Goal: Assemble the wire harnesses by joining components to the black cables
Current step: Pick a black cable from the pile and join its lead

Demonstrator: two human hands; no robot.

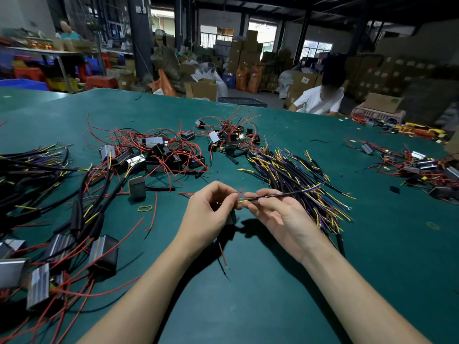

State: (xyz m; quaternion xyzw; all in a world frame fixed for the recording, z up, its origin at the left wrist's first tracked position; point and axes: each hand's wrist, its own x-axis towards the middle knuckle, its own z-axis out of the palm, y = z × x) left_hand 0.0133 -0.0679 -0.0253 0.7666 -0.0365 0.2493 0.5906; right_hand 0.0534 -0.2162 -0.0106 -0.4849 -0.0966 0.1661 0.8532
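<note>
Above the green counter, the left hand curled around a small black component, pinching its thin red wire ends near the fingertips, while a red lead hung down from below the palm. The right hand pinched a black cable between thumb and forefinger, its yellow wire tip meeting the red ends just between the two hands. The cable's far end reached back over a heap of black cables with yellow and purple wires, lying right of centre. Left of the hands lay a yellow rubber band and a loose black block. Piles of red-wired components sat farther back, and finished harnesses spread along the left edge.
</note>
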